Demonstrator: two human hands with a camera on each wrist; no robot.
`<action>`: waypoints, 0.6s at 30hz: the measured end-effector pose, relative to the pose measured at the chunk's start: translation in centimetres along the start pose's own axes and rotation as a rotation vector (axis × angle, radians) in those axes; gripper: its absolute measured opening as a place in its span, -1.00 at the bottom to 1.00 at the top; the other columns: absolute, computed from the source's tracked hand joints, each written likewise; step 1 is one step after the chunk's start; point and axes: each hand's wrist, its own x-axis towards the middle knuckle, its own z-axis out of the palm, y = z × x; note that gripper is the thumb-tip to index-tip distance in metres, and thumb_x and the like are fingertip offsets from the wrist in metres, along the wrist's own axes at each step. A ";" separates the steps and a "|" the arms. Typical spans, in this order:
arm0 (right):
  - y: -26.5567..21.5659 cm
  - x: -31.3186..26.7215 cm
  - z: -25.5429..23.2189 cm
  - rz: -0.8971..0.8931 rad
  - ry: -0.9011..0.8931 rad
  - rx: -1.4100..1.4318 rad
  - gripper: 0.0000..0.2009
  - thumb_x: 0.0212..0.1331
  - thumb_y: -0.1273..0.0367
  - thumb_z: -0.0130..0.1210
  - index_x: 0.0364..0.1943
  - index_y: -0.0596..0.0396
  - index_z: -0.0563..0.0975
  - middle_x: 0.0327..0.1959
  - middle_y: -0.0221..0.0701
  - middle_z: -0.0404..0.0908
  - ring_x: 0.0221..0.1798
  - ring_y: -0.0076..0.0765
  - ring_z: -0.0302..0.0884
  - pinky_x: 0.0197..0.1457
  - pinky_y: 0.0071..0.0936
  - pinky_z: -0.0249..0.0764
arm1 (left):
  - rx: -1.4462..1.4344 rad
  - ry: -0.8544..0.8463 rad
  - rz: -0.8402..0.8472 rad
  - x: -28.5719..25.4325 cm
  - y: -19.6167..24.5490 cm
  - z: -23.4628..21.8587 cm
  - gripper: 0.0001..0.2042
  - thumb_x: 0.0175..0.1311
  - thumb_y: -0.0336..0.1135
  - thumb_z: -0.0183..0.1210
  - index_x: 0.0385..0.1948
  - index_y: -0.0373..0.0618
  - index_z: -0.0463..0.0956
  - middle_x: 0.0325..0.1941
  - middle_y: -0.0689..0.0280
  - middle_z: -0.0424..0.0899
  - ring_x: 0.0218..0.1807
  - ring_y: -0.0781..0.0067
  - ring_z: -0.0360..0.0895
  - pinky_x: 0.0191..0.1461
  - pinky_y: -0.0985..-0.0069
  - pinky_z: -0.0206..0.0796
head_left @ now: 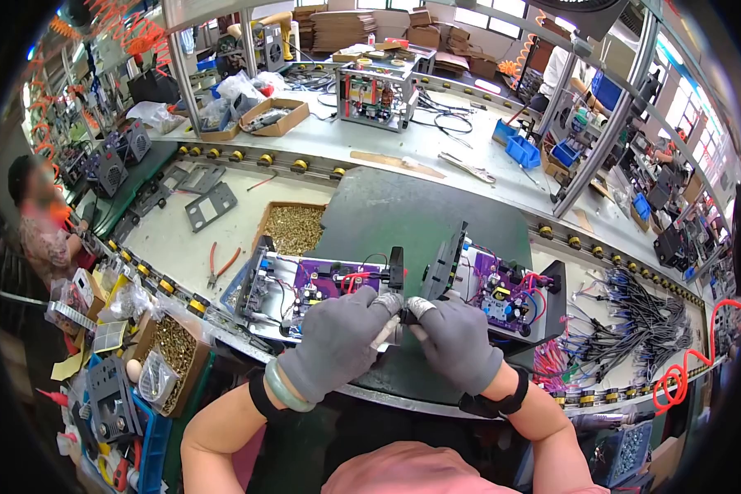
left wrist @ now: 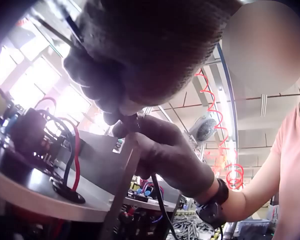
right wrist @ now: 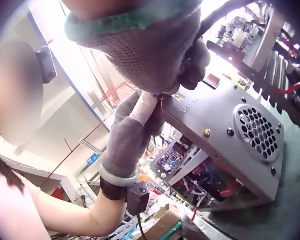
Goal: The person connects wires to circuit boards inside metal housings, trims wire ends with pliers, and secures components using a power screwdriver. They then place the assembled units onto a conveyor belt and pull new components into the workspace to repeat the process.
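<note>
Curled fingers of the grey-gloved left hand (head_left: 335, 346) and grey-gloved right hand (head_left: 459, 342) meet in the head view, at the near end of the gap between the left open metal case with a purple circuit board (head_left: 309, 288) and the matching right open metal case (head_left: 506, 300). Farther left lie a box of small brass-coloured parts (head_left: 292, 228) and red-handled pliers (head_left: 221, 263); at right, a heap of black cables (head_left: 646, 309). Bare dark green mat (head_left: 420, 198) stretches beyond the cases; the table's near edge runs just below the hands.

From the left wrist, red and dark wires pass through a round black grommet (left wrist: 67, 191) at left; the fingertips crowd together, hiding what they pinch.

From the right wrist, the hands touch the corner of a grey metal panel with a honeycomb grille (right wrist: 217, 122). Whether both grip it, I cannot tell.
</note>
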 end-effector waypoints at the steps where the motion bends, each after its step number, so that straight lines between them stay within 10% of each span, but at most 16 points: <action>1: 0.2 0.1 -0.1 -0.022 0.006 -0.009 -0.74 -0.04 0.33 0.32 -0.24 0.00 0.55 -0.57 -0.47 0.46 -0.50 -0.32 0.52 -0.46 -0.35 0.40 | -0.004 -0.005 -0.003 -0.2 -0.3 0.5 -0.75 0.19 -0.27 0.26 -0.10 -0.03 0.63 -0.43 0.27 0.56 -0.49 0.23 0.57 -0.52 0.34 0.36; 18: -0.6 2.0 -1.1 0.186 -0.577 -0.040 -0.84 0.11 0.33 0.15 -0.42 0.12 0.47 -0.66 -0.20 0.54 -0.54 -0.02 0.60 -0.39 -0.08 0.50 | 0.013 -0.341 -0.052 -0.1 -0.4 1.1 -0.88 0.27 -0.27 0.18 -0.31 -0.08 0.53 -0.44 0.20 0.60 -0.48 0.08 0.60 -0.45 0.20 0.40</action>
